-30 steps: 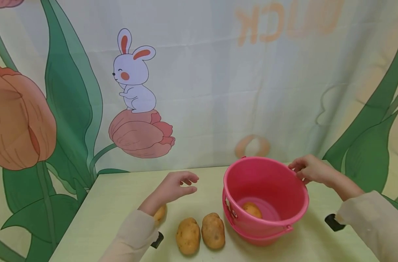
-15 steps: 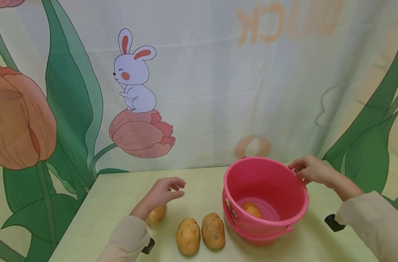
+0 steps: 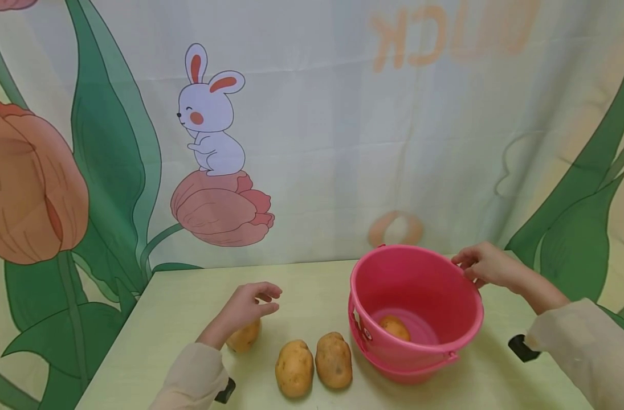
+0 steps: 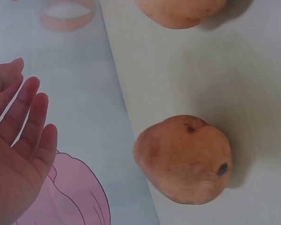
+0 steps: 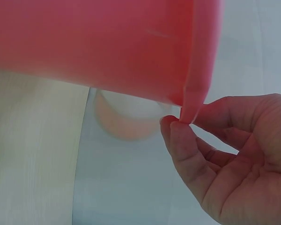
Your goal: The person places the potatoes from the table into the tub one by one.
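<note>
A pink bucket stands on the right of the table, with one potato lying at its bottom. My right hand pinches the bucket's rim at the far right; in the right wrist view its thumb and fingers meet on the rim edge. On the left, my left hand hovers with fingers apart and nothing in them, over a potato that it partly covers. The left wrist view shows that potato apart from the palm. Two more potatoes, one yellow and one browner, lie between hand and bucket.
The pale table meets a printed curtain at its back edge, close behind the bucket. The bucket's handle hangs down along its near side. Dark wrist cameras sit under both sleeves.
My left hand has moved left and a little nearer to me, coming above the leftmost potato. The right hand stays on the bucket's rim, and the bucket and potatoes have not shifted.
</note>
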Action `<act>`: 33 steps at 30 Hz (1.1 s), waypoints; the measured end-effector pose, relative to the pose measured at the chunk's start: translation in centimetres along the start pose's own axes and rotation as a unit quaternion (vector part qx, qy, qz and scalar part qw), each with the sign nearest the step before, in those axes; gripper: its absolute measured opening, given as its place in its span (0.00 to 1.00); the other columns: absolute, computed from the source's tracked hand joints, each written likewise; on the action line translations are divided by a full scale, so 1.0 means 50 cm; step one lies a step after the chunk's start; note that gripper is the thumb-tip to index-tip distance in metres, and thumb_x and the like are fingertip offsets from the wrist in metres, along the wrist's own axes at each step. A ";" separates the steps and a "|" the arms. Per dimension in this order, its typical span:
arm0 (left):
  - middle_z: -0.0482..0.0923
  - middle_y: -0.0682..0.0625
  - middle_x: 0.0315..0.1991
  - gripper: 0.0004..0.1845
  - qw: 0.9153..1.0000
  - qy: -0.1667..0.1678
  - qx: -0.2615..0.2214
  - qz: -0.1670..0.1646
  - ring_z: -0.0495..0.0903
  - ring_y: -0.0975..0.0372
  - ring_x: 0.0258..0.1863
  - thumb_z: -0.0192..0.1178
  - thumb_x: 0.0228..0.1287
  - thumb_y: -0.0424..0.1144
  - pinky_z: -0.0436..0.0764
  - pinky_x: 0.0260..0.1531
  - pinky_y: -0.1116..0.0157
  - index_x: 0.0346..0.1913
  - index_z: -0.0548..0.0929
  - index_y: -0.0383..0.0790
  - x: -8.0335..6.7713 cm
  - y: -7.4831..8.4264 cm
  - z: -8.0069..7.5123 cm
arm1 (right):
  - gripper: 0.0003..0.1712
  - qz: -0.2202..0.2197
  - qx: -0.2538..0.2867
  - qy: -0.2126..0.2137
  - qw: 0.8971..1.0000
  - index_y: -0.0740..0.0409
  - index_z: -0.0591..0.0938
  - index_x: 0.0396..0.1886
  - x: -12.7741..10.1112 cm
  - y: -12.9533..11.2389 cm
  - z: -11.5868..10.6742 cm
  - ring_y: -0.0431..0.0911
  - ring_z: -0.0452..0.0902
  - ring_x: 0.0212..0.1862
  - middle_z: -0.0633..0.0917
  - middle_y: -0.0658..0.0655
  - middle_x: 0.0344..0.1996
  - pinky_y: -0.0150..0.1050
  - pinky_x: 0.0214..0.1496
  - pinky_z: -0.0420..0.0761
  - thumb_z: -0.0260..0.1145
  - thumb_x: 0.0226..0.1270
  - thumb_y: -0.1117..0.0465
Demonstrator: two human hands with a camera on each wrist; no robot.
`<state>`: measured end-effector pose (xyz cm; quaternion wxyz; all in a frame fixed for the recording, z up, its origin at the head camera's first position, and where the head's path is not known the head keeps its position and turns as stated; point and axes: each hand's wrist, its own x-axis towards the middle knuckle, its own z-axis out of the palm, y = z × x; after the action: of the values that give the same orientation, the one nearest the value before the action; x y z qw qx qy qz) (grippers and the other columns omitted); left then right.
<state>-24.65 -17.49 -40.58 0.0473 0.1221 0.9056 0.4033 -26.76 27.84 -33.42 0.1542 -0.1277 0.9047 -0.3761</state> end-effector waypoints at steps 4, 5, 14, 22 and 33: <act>0.79 0.53 0.39 0.10 1.000 0.010 0.003 -0.023 0.75 0.59 0.42 0.61 0.53 0.34 0.74 0.46 0.58 0.41 0.80 0.44 -0.003 -0.014 0.003 | 0.20 -0.002 0.001 0.000 1.000 0.76 0.70 0.51 0.000 0.000 0.001 0.46 0.80 0.31 0.81 0.66 0.37 0.41 0.32 0.81 0.52 0.58 0.72; 0.79 0.54 0.38 0.10 1.000 0.013 0.004 -0.026 0.74 0.59 0.42 0.61 0.53 0.34 0.73 0.47 0.58 0.41 0.80 0.44 -0.003 -0.019 0.004 | 0.19 -0.003 0.000 0.000 1.000 0.76 0.70 0.51 0.001 0.001 0.001 0.46 0.80 0.31 0.81 0.66 0.37 0.41 0.32 0.81 0.52 0.58 0.72; 0.79 0.53 0.38 0.09 0.998 0.027 0.004 -0.053 0.73 0.55 0.47 0.60 0.54 0.34 0.72 0.50 0.54 0.39 0.81 0.46 -0.012 -0.048 0.008 | 0.20 -0.003 0.000 0.001 1.000 0.77 0.70 0.51 0.000 0.003 -0.001 0.45 0.79 0.30 0.81 0.64 0.36 0.41 0.32 0.81 0.52 0.58 0.72; 0.80 0.52 0.42 0.10 0.997 0.060 0.011 -0.042 0.72 0.55 0.51 0.61 0.52 0.33 0.66 0.56 0.51 0.39 0.81 0.45 -0.028 -0.074 0.010 | 0.20 0.000 0.002 0.001 1.000 0.76 0.70 0.51 0.000 0.002 0.000 0.45 0.80 0.31 0.81 0.65 0.37 0.41 0.32 0.81 0.53 0.58 0.71; 0.77 0.49 0.47 0.13 0.996 0.087 0.020 -0.017 0.70 0.53 0.54 0.62 0.50 0.32 0.65 0.55 0.49 0.41 0.81 0.43 -0.046 -0.103 0.016 | 0.20 -0.001 0.001 0.002 1.000 0.77 0.69 0.51 -0.001 0.002 0.000 0.45 0.79 0.31 0.80 0.66 0.38 0.41 0.32 0.81 0.53 0.58 0.71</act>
<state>-23.22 -20.83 -44.95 -0.0276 0.0724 0.9161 0.3935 -26.75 27.94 -33.47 0.1525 -0.1278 0.9044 -0.3775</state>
